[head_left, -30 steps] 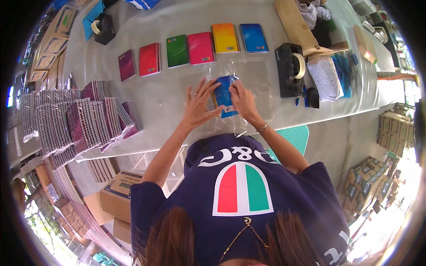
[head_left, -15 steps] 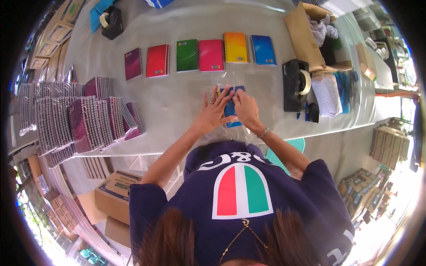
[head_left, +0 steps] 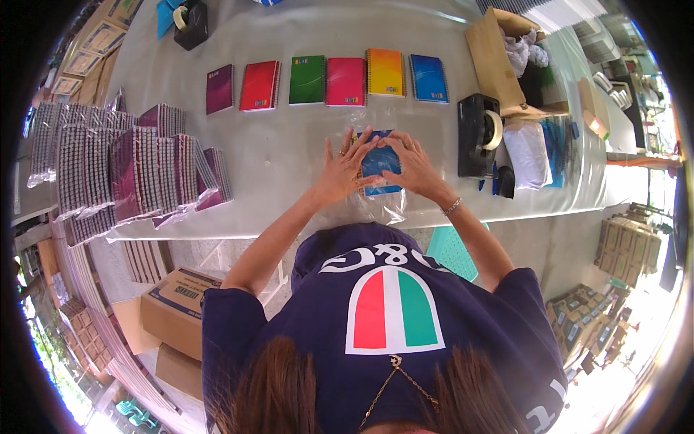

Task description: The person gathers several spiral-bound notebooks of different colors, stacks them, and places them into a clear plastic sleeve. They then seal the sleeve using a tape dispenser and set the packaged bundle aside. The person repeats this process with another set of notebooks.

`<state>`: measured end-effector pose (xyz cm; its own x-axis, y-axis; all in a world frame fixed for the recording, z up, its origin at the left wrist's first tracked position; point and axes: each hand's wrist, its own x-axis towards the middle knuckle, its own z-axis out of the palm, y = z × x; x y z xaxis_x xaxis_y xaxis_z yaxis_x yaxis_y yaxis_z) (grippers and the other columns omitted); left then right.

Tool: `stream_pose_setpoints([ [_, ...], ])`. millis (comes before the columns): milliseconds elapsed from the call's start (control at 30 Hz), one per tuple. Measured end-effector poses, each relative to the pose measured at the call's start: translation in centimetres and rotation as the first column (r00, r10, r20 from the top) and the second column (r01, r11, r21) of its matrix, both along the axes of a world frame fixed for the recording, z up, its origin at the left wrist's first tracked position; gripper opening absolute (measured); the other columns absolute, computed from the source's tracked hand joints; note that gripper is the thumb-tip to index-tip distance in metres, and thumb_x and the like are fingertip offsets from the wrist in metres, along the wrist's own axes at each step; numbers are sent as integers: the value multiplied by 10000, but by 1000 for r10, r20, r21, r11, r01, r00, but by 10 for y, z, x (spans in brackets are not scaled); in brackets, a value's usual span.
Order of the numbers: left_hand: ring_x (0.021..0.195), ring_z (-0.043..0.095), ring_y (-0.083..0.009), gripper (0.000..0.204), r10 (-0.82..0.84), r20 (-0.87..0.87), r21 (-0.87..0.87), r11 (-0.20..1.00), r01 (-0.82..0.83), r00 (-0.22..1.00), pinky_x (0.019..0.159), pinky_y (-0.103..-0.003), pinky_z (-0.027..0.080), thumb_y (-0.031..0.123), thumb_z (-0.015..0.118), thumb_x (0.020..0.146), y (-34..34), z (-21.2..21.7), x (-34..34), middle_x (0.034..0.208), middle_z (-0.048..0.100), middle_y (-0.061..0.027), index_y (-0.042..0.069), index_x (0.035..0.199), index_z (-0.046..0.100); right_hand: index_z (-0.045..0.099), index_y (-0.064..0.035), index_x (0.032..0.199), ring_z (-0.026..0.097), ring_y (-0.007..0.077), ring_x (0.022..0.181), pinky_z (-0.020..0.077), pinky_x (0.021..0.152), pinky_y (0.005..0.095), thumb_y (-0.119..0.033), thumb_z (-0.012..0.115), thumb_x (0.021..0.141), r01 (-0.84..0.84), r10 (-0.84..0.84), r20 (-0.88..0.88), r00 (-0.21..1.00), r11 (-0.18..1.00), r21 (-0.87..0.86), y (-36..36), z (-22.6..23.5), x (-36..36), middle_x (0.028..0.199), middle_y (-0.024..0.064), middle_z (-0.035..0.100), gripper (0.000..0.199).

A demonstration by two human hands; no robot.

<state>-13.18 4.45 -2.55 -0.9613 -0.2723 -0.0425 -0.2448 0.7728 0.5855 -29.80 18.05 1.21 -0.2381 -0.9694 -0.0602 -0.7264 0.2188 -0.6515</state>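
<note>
A blue notebook lies inside a clear plastic bag on the grey table, just ahead of me. My left hand presses on the notebook's left side with fingers spread. Over its right side rests my right hand, fingers curled around the top edge. Both hands touch the bagged notebook.
A row of spiral notebooks, purple, red, green, pink, orange and blue, lies further back. Wrapped notebook stacks fill the left. A black tape dispenser stands right, a cardboard box below left.
My hands with the bagged blue notebook stay in place on the table; the fingers have shifted slightly around it. The view has tilted, so the table sits a little lower in the picture.
</note>
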Motion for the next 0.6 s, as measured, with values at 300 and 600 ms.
stream_pose_setpoints([
  [300, 1468, -21, -382, 632, 298, -208, 343, 914, -216, 932, 1094, -689, -8, 571, 736, 726, 0, -6, 11, 1581, 137, -100, 360, 1296, 561, 436, -322, 1356, 438, 355, 1137, 376, 975, 498, -390, 784, 674, 116, -90, -174, 981, 982, 147, -10, 10, 18, 1336, 40, 404, 769],
  [600, 1460, -31, -413, 493, 349, -5, 168, 924, -343, 937, 1083, -710, 0, 510, 778, 721, 3, 4, 11, 1589, 87, -120, 422, 1188, 648, 504, -286, 1332, 452, 353, 1146, 344, 1003, 488, -318, 786, 701, 181, -182, -156, 971, 983, -23, 6, 0, 16, 1333, 59, 469, 691],
])
